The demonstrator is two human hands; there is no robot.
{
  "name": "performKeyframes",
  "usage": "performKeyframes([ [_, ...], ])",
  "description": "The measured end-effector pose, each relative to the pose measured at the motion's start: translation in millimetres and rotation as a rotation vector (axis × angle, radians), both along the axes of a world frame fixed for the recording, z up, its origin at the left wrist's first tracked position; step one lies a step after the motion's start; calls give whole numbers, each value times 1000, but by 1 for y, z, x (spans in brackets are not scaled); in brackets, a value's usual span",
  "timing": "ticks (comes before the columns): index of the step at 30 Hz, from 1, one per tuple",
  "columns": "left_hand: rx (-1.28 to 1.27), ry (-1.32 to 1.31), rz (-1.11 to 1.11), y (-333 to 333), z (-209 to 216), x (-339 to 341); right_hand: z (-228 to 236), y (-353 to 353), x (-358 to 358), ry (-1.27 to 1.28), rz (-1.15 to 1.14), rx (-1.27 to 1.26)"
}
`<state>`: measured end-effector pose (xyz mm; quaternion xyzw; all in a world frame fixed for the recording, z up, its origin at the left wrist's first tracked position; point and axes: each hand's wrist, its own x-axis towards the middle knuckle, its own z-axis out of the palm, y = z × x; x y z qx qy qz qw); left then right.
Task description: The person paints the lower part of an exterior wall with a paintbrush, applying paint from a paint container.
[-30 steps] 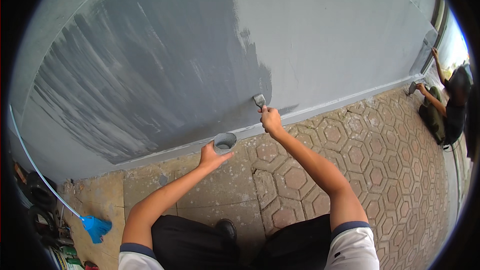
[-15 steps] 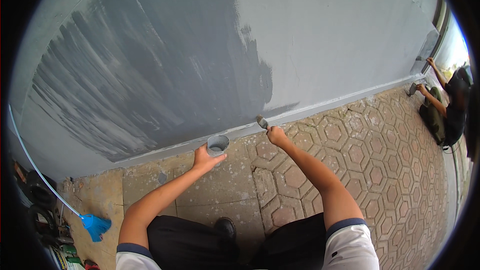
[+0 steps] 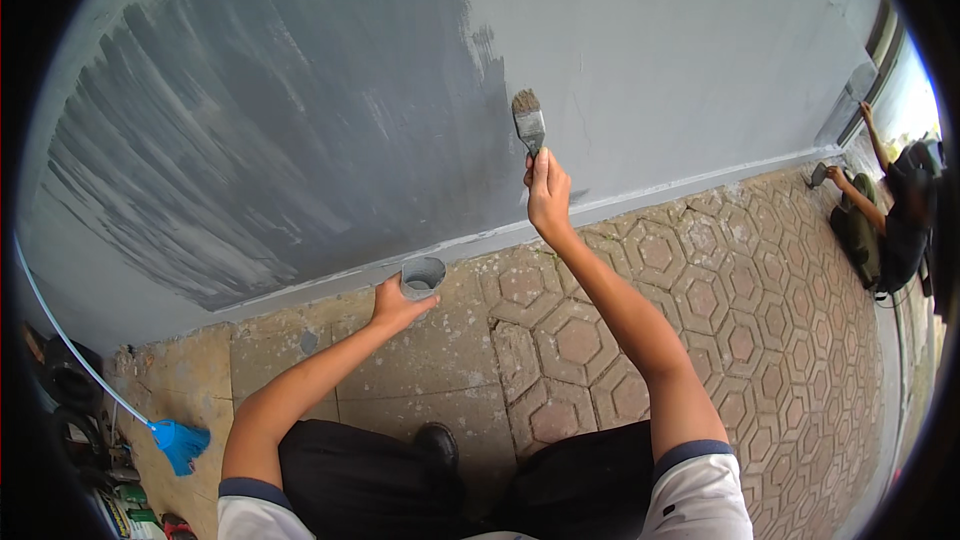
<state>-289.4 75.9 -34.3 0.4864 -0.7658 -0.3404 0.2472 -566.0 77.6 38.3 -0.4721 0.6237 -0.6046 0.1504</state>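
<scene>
My right hand (image 3: 549,195) is closed round the handle of a paintbrush (image 3: 529,118), its bristles pointing up in front of the wall. The bristles look brownish and the metal band is smeared with grey. A cup of grey paint (image 3: 422,276) is gripped in my left hand (image 3: 398,306), tilted a little, low near the foot of the wall. Ahead, the wall (image 3: 660,60) is light grey on the right. Dark grey paint (image 3: 380,100) covers its left part, streaky at the far left, with a ragged edge just left of the brush.
A blue broom (image 3: 181,445) with a long pale handle leans at the left, near dark clutter (image 3: 75,380). Hexagon-patterned paving (image 3: 650,340) spreads to the right. At the far right a co-worker (image 3: 900,215) crouches by the wall, holding a small dark container (image 3: 818,175).
My right hand has lifted the paintbrush from the wall's base to higher up, bristles now upward. The cup in my left hand has shifted slightly in view. The co-worker's raised hand has moved up.
</scene>
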Motion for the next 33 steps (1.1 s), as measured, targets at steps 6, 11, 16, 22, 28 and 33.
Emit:
performKeyframes([
  [6, -8, 34, -27, 9, 2, 2, -112, -5, -22, 141, -44, 343],
  [11, 30, -12, 27, 4, 3, 7, -191, 27, -37, 250, 68, 766],
  [16, 11, -25, 57, 0, 7, 14, -141, 30, 7, 634, 170, 646],
  [22, 13, -12, 4, 3, 1, 12, -131, 13, 38, 766, 257, 658],
  [28, 34, -29, 42, 1, 0, 14, -157, 6, -9, 737, 61, 697],
  [33, 66, -29, 78, -4, -4, 21, -156, 25, -62, 802, -136, 705],
])
